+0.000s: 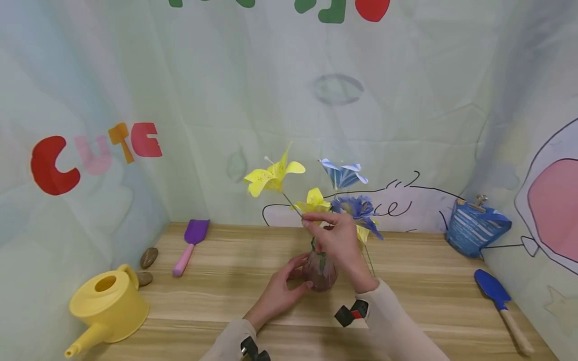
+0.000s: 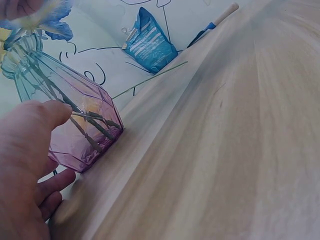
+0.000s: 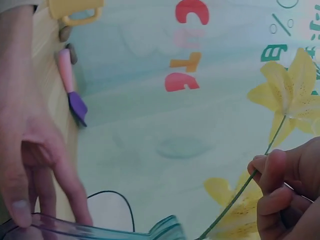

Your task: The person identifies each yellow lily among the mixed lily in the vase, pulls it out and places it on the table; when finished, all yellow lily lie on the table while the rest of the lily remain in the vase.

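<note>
A tinted glass vase (image 1: 319, 271) stands on the wooden table (image 1: 235, 281), holding paper flowers: a tall yellow lily (image 1: 272, 175), a smaller yellow one (image 1: 312, 201) and blue ones (image 1: 343, 173). My left hand (image 1: 281, 291) grips the vase's side; the left wrist view shows my thumb on the pink and teal glass (image 2: 70, 120) with stems inside. My right hand (image 1: 336, 235) is above the vase mouth, pinching the thin green stem (image 3: 240, 192) of the tall yellow lily (image 3: 290, 85) between fingertips.
A yellow watering can (image 1: 106, 306) sits front left, with pebbles (image 1: 148, 257) and a purple scoop (image 1: 191, 244) behind it. A blue clipped bag (image 1: 476, 228) and a blue trowel (image 1: 498, 301) lie at the right. Printed fabric walls enclose the table on three sides.
</note>
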Motion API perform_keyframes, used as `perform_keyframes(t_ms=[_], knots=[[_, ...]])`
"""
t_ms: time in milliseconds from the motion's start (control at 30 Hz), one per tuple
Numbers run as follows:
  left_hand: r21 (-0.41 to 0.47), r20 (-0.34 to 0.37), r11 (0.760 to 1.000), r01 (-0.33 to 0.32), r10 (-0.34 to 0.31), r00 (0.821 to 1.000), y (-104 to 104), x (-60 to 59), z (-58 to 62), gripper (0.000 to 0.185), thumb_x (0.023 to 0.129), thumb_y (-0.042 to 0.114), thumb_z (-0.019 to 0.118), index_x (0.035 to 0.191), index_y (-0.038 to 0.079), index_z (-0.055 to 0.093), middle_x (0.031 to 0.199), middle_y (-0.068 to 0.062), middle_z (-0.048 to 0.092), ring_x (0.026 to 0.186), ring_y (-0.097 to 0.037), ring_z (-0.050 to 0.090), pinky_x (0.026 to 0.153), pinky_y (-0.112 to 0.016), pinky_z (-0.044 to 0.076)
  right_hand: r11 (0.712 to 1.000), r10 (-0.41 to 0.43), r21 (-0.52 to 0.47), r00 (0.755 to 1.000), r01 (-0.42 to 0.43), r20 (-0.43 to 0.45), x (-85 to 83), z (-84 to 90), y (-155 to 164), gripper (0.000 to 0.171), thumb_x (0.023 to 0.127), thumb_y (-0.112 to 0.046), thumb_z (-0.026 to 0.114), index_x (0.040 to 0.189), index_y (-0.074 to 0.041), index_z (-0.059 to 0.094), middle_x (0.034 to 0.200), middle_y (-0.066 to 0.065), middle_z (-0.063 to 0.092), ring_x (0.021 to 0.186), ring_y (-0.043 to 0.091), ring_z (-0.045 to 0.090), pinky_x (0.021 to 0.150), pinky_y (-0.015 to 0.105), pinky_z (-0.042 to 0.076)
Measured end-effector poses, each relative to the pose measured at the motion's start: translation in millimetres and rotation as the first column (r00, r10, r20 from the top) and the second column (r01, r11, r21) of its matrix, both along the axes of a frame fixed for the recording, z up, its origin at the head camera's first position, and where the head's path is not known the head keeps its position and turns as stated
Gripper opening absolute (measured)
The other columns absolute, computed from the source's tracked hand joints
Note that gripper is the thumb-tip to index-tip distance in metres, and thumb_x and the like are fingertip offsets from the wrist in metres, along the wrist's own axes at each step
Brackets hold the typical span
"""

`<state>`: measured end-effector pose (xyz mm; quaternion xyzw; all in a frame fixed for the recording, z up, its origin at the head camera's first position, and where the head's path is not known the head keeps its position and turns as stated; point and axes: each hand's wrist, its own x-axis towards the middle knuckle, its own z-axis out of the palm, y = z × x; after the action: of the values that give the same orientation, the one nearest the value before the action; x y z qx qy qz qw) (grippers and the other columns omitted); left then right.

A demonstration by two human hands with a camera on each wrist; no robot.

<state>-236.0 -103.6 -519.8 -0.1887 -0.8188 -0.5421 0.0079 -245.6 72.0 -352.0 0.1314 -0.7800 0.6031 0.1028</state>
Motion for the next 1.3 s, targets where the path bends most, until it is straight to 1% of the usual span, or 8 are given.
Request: perform_keyframes(t_ms=[167,300,433,533,667,833,1133,1300], knots=[[0.003,0.001,1.0,-0.001,0.001,1.0,-1,-0.7,-0.7,0.066,0.099,0.034,0.076,0.158,0.043,0.047,0.158,-0.004,0.061,0.13,-0.026,0.07,0.118,-0.059,0.049,0.995,-0.015,-0.101,1.0,0.014,-0.01,4.1,14.5,9,0.016,0.095,-0.013,0.082,0.11,-0.011,0.086,0.101,0.016,0.079,0.041,0.012,0.051,0.042,0.02,0.041],[0.005,-0.007,1.0,-0.001,0.001,1.0,-1,0.3,0.2,0.068,0.099,0.033,0.077,0.159,0.041,0.046,0.16,-0.007,0.059,0.131,-0.03,0.07,0.117,-0.063,0.049,0.983,-0.035,-0.183,0.999,0.033,-0.008,7.9,25.2,22,0.02,0.095,-0.012,0.082,0.114,-0.006,0.083,0.104,0.005,0.081,0.042,0.008,0.05,0.043,0.019,0.043],[0.001,-0.015,1.0,-0.001,0.001,1.0,-2,1.2,0.2,0.07,0.099,0.032,0.076,0.161,0.04,0.045,0.161,-0.008,0.058,0.131,-0.03,0.07,0.118,-0.063,0.049,0.959,-0.081,-0.27,0.997,0.079,0.003,11.8,32.2,41,0.024,0.096,-0.013,0.082,0.118,-0.005,0.082,0.094,-0.005,0.08,0.043,0.006,0.049,0.043,0.017,0.043],[0.002,-0.02,1.0,0.003,-0.003,1.0,-2,1.6,0.1,0.07,0.1,0.03,0.076,0.162,0.037,0.044,0.16,-0.008,0.059,0.13,-0.028,0.07,0.118,-0.06,0.049,0.938,-0.138,-0.319,0.99,0.133,0.008,14.1,35.0,57,0.022,0.095,-0.012,0.082,0.117,-0.006,0.082,0.094,-0.01,0.079,0.043,0.006,0.048,0.042,0.017,0.042],[-0.005,-0.016,1.0,-0.008,0.008,1.0,-3,0.9,-1.8,0.07,0.099,0.03,0.076,0.162,0.037,0.044,0.159,-0.008,0.06,0.131,-0.029,0.069,0.118,-0.061,0.049,0.905,-0.204,-0.369,0.977,0.21,0.055,15.2,35.1,79,0.022,0.094,-0.013,0.083,0.116,-0.008,0.083,0.097,-0.01,0.081,0.042,0.007,0.048,0.042,0.017,0.042],[-0.011,-0.003,1.0,-0.026,0.026,1.0,-3,0.3,-3.4,0.071,0.099,0.034,0.076,0.162,0.04,0.044,0.16,-0.008,0.059,0.135,-0.033,0.067,0.12,-0.067,0.045,0.873,-0.264,-0.384,0.953,0.301,0.146,14.0,26.8,104,0.03,0.093,-0.019,0.085,0.121,-0.009,0.081,0.099,-0.009,0.082,0.043,0.008,0.049,0.043,0.017,0.044],[-0.025,0.008,1.0,-0.01,0.011,1.0,-1,1.0,-0.3,0.071,0.099,0.036,0.076,0.161,0.046,0.043,0.162,-0.005,0.057,0.137,-0.032,0.066,0.121,-0.067,0.044,0.827,-0.383,-0.308,0.872,0.471,0.306,10.4,-0.9,129,0.033,0.093,-0.023,0.085,0.125,-0.012,0.08,0.092,-0.017,0.079,0.046,0.008,0.05,0.045,0.017,0.045],[-0.022,0.015,1.0,-0.01,0.01,1.0,2,0.1,-0.4,0.071,0.098,0.037,0.077,0.16,0.046,0.043,0.161,-0.005,0.058,0.137,-0.034,0.065,0.12,-0.069,0.043,0.801,-0.394,-0.309,0.84,0.513,0.373,4.3,-25.3,142,0.023,0.094,-0.021,0.085,0.117,-0.016,0.082,0.085,-0.017,0.078,0.049,0.005,0.055,0.046,0.018,0.044]])
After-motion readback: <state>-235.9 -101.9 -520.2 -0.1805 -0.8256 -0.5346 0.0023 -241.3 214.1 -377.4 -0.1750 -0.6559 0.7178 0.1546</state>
